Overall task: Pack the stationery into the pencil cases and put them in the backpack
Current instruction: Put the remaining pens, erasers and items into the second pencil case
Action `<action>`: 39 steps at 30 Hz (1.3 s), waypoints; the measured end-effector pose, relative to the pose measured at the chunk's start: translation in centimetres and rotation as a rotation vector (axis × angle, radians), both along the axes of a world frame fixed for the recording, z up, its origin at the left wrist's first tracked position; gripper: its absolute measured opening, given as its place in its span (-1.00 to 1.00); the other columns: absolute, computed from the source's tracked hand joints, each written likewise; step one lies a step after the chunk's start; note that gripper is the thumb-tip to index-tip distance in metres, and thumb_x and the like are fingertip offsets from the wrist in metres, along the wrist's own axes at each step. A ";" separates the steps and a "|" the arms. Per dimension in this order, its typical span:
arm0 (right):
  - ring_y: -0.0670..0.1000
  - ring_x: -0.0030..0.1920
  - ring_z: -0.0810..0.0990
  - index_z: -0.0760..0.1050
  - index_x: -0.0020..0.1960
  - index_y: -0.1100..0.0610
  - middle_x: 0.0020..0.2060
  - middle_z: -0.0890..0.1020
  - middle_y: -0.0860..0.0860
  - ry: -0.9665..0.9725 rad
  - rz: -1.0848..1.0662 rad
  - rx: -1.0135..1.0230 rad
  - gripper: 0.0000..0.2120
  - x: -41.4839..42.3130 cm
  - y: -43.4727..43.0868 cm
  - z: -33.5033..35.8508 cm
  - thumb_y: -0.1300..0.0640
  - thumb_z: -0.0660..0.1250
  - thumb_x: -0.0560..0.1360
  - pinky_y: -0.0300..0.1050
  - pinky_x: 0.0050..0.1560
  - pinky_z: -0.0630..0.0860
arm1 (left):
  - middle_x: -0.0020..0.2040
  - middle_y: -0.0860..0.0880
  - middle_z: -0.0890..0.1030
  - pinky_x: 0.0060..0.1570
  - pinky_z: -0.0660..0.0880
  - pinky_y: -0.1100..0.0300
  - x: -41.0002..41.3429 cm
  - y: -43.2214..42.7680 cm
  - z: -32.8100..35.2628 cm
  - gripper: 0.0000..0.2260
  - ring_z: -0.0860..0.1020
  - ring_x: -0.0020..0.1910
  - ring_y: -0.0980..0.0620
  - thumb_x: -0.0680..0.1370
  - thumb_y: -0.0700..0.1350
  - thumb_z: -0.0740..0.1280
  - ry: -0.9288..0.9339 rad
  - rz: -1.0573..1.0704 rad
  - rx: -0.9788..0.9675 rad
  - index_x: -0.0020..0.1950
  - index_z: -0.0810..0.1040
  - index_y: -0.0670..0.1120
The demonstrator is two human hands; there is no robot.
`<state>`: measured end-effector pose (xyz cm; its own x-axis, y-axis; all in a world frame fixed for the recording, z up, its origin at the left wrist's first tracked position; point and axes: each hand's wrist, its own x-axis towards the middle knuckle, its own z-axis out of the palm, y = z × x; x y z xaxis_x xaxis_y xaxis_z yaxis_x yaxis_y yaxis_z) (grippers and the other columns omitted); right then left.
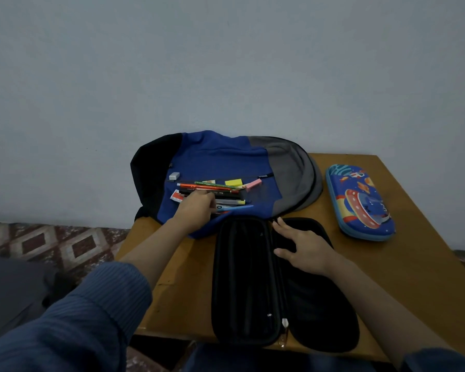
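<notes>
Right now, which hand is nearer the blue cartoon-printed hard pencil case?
Right. The right hand rests on the open black pencil case beside it; the left hand is farther left, touching pens.

No writing can be read. A small dark tag [263,175] on the blue backpack [212,159], print along the pencils [212,187] lying on it, a red and white packet [177,196] at their left end, and white marks on the cartoon pencil case [360,202] at right are all too blurred.

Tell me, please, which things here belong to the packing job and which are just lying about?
Job: stationery, black pencil case, blue pencil case, backpack.
Lying about: table, patterned floor, wall.
</notes>
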<state>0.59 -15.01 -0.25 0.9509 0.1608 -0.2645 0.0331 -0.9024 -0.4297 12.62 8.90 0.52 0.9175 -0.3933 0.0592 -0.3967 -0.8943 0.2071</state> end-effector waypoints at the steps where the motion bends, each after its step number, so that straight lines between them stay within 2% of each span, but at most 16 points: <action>1: 0.00 0.50 0.15 0.00 0.53 -0.08 0.51 -0.02 -0.20 -0.001 -0.004 0.000 -0.39 0.0 0.0 0.0 -0.07 0.20 0.57 -0.07 0.41 0.26 | 0.13 -0.12 0.51 0.04 0.43 0.11 0.0 0.1 0.0 -0.87 0.46 0.08 -0.04 0.56 -0.16 0.25 0.004 0.002 0.004 0.08 0.50 -0.15; 5: 0.00 0.49 0.16 -0.01 0.53 -0.08 0.51 -0.02 -0.20 -0.010 -0.007 -0.009 -0.39 0.0 0.2 0.1 -0.07 0.20 0.57 -0.07 0.40 0.27 | 0.10 -0.12 0.50 -0.04 0.42 0.15 -0.5 0.0 0.6 -0.87 0.46 0.02 -0.04 0.57 -0.15 0.23 0.005 0.003 -0.001 0.08 0.46 -0.16; 6: 0.00 0.49 0.16 0.00 0.53 -0.08 0.51 -0.02 -0.20 -0.014 -0.006 -0.005 -0.39 0.0 0.2 0.1 -0.07 0.20 0.57 -0.07 0.40 0.27 | 0.06 -0.11 0.52 -0.14 0.42 0.18 -0.7 0.0 0.9 -0.89 0.47 -0.05 -0.02 0.58 -0.15 0.22 -0.001 0.015 -0.029 0.06 0.44 -0.15; 8: 0.01 0.49 0.16 0.01 0.52 -0.08 0.51 -0.01 -0.20 -0.017 -0.006 0.009 -0.39 -0.1 0.1 0.1 -0.08 0.20 0.57 -0.07 0.40 0.27 | -0.09 -0.04 0.53 -0.38 0.28 0.26 -1.0 0.2 1.6 -0.90 0.44 -0.21 0.04 0.60 -0.12 0.18 -0.034 0.036 -0.087 0.04 0.41 -0.13; 10: 0.02 0.49 0.17 0.02 0.52 -0.08 0.51 0.00 -0.21 -0.017 -0.002 0.011 -0.39 -0.1 0.0 0.1 -0.08 0.21 0.56 -0.07 0.40 0.27 | -0.18 -0.02 0.50 -0.45 0.20 0.26 -1.4 0.4 2.4 -0.87 0.44 -0.27 0.04 0.61 -0.08 0.19 -0.087 0.054 -0.148 0.06 0.44 -0.13; 12: 0.02 0.49 0.18 0.01 0.52 -0.08 0.51 0.00 -0.20 -0.016 0.000 0.007 -0.39 -0.1 -0.1 0.1 -0.09 0.21 0.56 -0.08 0.39 0.28 | -0.17 -0.07 0.56 -0.39 0.30 0.21 -1.5 0.6 2.9 -0.86 0.49 -0.25 0.00 0.58 -0.10 0.25 -0.064 0.071 -0.330 0.07 0.50 -0.14; 14: 0.04 0.48 0.19 0.01 0.52 -0.08 0.51 0.00 -0.21 -0.013 0.000 0.004 -0.38 -0.1 -0.1 0.1 -0.09 0.21 0.56 -0.07 0.38 0.29 | -0.05 -0.09 0.58 -0.24 0.43 0.23 -1.8 0.6 3.6 -0.84 0.51 -0.17 0.04 0.56 -0.17 0.29 0.035 0.095 -0.540 0.12 0.54 -0.13; 16: 0.06 0.48 0.20 0.01 0.53 -0.09 0.51 -0.01 -0.21 -0.010 0.000 -0.008 -0.38 0.0 0.0 0.1 -0.10 0.20 0.56 -0.06 0.38 0.30 | -0.01 -0.09 0.58 -0.13 0.52 0.18 -2.4 0.8 4.3 -0.80 0.54 -0.10 0.01 0.54 -0.23 0.31 0.106 0.082 -0.670 0.15 0.56 -0.11; 18: 0.05 0.47 0.22 0.01 0.53 -0.08 0.51 -0.01 -0.20 -0.011 0.003 -0.019 -0.38 0.0 0.0 0.2 -0.10 0.20 0.56 -0.09 0.36 0.31 | -0.09 -0.09 0.60 -0.10 0.58 0.19 -3.5 0.9 5.1 -0.79 0.58 -0.12 0.00 0.50 -0.28 0.35 0.143 0.052 -0.834 0.13 0.58 -0.15; 20: 0.03 0.46 0.23 0.01 0.53 -0.08 0.52 -0.01 -0.19 -0.009 0.000 -0.018 -0.38 0.0 0.1 0.3 -0.09 0.20 0.56 -0.11 0.34 0.33 | -0.21 -0.05 0.59 -0.15 0.57 0.31 -4.6 1.1 5.7 -0.78 0.58 -0.21 0.08 0.47 -0.32 0.38 0.189 0.062 -1.049 0.10 0.57 -0.19; 23: 0.04 0.46 0.24 0.01 0.53 -0.08 0.52 -0.01 -0.19 -0.006 -0.003 -0.020 -0.38 0.0 0.1 0.3 -0.09 0.20 0.56 -0.11 0.34 0.33 | -0.33 0.01 0.61 -0.25 0.54 0.38 -5.8 1.2 5.9 -0.80 0.62 -0.29 0.16 0.45 -0.30 0.40 0.207 0.100 -1.263 0.04 0.55 -0.13; 25: 0.05 0.47 0.22 0.01 0.53 -0.08 0.52 0.00 -0.19 -0.008 -0.007 -0.022 -0.38 -0.1 0.2 0.3 -0.09 0.20 0.56 -0.10 0.36 0.32 | -0.38 0.04 0.62 -0.26 0.55 0.35 -6.4 1.4 5.8 -0.77 0.63 -0.30 0.16 0.44 -0.27 0.41 0.188 0.131 -1.295 0.08 0.53 -0.16; 29: 0.06 0.48 0.19 0.01 0.53 -0.09 0.52 -0.01 -0.18 -0.001 -0.013 -0.029 -0.39 -0.2 0.3 0.5 -0.09 0.20 0.57 -0.07 0.37 0.31 | -0.25 -0.10 0.63 -0.16 0.62 0.19 -7.0 1.8 4.7 -0.64 0.65 -0.18 0.02 0.45 -0.29 0.41 0.122 0.187 -1.215 0.20 0.46 -0.11; 33: 0.10 0.47 0.22 -0.01 0.53 -0.09 0.52 -0.02 -0.18 0.012 -0.010 -0.040 -0.38 -0.2 0.3 0.5 -0.09 0.19 0.57 -0.03 0.37 0.31 | -0.24 -0.08 0.61 -0.14 0.61 0.26 -7.8 1.7 3.3 -0.56 0.63 -0.17 0.08 0.44 -0.28 0.41 0.060 0.219 -1.146 0.25 0.43 0.01; 36: 0.10 0.46 0.23 -0.01 0.53 -0.08 0.52 -0.02 -0.17 0.011 -0.011 -0.043 -0.38 -0.2 0.3 0.5 -0.09 0.19 0.57 -0.04 0.36 0.33 | -0.22 -0.08 0.60 -0.21 0.61 0.29 -8.3 1.0 2.6 -0.57 0.63 -0.17 0.09 0.44 -0.31 0.40 0.105 0.278 -1.181 0.26 0.43 -0.03; 39: 0.07 0.47 0.22 -0.01 0.53 -0.07 0.52 -0.02 -0.17 0.008 -0.014 -0.034 -0.39 -0.3 0.4 0.5 -0.07 0.19 0.57 -0.05 0.36 0.33 | -0.22 -0.13 0.59 -0.27 0.60 0.30 -8.8 0.0 1.8 -0.61 0.63 -0.20 0.04 0.44 -0.34 0.39 0.239 0.339 -1.204 0.22 0.43 -0.09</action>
